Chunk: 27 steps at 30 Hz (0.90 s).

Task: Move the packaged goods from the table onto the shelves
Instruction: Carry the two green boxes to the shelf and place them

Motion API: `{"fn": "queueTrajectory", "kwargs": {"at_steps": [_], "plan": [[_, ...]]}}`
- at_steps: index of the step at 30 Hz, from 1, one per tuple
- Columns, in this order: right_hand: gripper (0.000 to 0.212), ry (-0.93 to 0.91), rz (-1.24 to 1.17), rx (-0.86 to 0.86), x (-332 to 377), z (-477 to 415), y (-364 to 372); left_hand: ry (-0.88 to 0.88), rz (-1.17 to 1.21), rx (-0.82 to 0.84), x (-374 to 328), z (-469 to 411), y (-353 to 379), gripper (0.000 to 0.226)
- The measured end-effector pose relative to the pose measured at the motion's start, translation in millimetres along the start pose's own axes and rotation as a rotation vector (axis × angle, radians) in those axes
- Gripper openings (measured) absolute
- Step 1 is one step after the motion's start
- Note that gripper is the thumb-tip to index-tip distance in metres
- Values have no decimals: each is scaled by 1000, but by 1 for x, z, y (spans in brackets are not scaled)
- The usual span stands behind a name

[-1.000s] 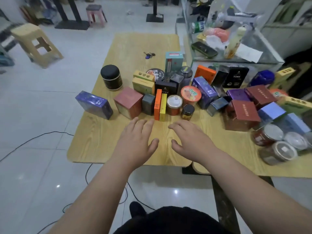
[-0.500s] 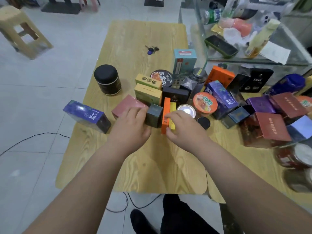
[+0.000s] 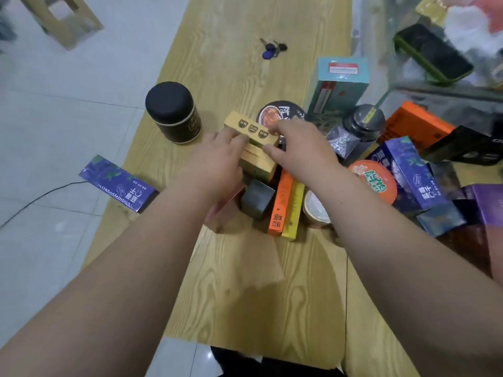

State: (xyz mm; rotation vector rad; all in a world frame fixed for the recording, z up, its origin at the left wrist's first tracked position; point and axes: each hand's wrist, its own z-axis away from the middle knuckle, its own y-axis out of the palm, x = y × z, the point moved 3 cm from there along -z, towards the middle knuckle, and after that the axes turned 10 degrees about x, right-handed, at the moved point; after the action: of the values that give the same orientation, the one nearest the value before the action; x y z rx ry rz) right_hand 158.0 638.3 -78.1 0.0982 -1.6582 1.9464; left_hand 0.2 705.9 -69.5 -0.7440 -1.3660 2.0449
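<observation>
1. The right hand [image 3: 299,148] pinches the right end of a yellow box [image 3: 249,128] that bears three badges, with its fingers on top and its thumb on the near side.
2. The left hand [image 3: 215,164] lies at the box's left end with its fingertips touching it. Whether it grips cannot be told.
3. The yellow box is in the middle of the worktop [image 3: 258,295], just above and behind a plain carton [image 3: 257,165]. Whether it rests on that carton cannot be told.
4. A round tin [image 3: 275,114] crowds it from behind.
5. Under the wrists stand a grey cube [image 3: 257,200], an orange slim box [image 3: 281,202] and a yellow slim box [image 3: 294,210], close together.
6. To the right, a teal box [image 3: 340,85], a dark jar [image 3: 363,122] and an orange tub [image 3: 377,182] stand closely packed.
7. To the left, a black jar [image 3: 172,112] stands apart, and a purple box [image 3: 117,183] lies at the worktop's edge.
8. Keys [image 3: 272,49] lie farther back.
</observation>
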Motion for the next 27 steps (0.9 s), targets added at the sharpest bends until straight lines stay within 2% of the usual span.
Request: {"fn": "queueTrajectory", "kwargs": {"at_steps": [5,11,19,21,24,27], "plan": [[43,-18,8,-1,-7,-17,1,-13,-42,23,13,-14,5,58],[37,15,-13,77,-10,-22,5,55,120,-16,27,-17,9,49],[29,-10,-630,-180,8,10,-34,103,475,-228,49,43,-40,44],[28,-35,-794,-190,15,22,-42,80,650,-265,56,69,-52,42],[26,-85,-1005,-183,31,44,-50,81,1149,-326,72,110,-59,33],[26,-90,-1081,-135,53,65,-42,23,1453,-383,90,141,-47,35]]}}
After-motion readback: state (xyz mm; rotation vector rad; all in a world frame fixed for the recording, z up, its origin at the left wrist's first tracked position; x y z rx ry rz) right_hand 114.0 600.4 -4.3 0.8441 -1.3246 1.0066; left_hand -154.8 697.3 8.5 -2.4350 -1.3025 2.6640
